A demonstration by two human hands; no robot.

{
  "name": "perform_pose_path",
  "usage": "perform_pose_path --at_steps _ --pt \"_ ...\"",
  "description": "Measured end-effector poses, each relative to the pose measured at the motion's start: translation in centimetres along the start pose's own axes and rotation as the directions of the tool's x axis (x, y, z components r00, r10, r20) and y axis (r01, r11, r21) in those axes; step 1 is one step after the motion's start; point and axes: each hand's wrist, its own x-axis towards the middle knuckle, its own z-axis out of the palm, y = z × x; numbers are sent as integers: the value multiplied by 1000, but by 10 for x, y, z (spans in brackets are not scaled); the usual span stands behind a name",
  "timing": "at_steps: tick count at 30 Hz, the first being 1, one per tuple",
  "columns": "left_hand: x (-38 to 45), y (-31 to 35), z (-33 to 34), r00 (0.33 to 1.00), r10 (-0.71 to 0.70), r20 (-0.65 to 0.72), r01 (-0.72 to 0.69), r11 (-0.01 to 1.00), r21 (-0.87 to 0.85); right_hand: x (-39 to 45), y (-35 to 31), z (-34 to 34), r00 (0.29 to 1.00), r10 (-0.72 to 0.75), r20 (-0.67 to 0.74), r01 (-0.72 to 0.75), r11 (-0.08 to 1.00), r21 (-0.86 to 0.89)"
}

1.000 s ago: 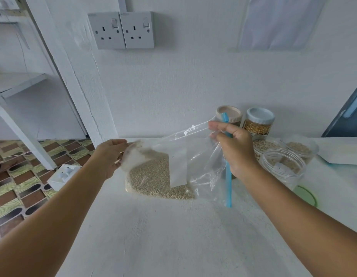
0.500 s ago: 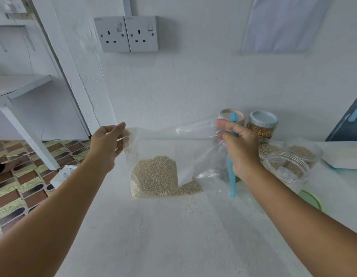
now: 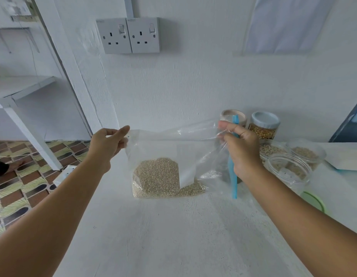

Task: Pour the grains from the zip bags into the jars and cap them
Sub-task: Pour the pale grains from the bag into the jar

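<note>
Clear plastic zip bag (image 3: 163,148) of small pale grains (image 3: 159,177) upright on white table (image 3: 173,236), left hand (image 3: 106,145) pinching bag's left top corner, right hand (image 3: 240,151) pinching right top corner with blue strip (image 3: 233,176), open clear jar (image 3: 289,170) right of bag.

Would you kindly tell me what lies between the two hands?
In the head view, the zip bag of grains spans from left hand to right hand.

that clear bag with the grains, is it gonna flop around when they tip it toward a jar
Probably floppy: the zip bag is thin film, wrinkling between the left hand and right hand pinching its top corners. The grains pool at the bottom, so it is likely bottom-heavy and may shift suddenly when tipped. The film looks smooth, possibly slippery.
</note>
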Motion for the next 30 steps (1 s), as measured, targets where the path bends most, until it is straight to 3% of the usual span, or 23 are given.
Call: perform_pose_path --at_steps 5,10,12,16,25,30 --pt "-9 -2 -4 988 26 153 -22 999 -29 -1 -1 1 1000 4 8 -4 1000 13" --pt "-10 0 -10 986 120 116 -114 992 -51 0 0 -2 1000 4 12 -4 1000 -15" --pt "-9 0 -13 985 93 146 -93 996 -7 0 0 -2 1000 8 11 -8 1000 -12" --pt "-6 -1 -13 995 54 82 -61 994 86 -1 0 0 1000 11 12 -11 1000 -8" --pt "-1 6 -5 996 -21 82 12 993 113 -1 1 0 1000 10 19 -10 1000 -13" --pt "-4 4 -8 967 236 98 -251 948 193 0 1 -3 1000 -5 19 6 1000 -23"
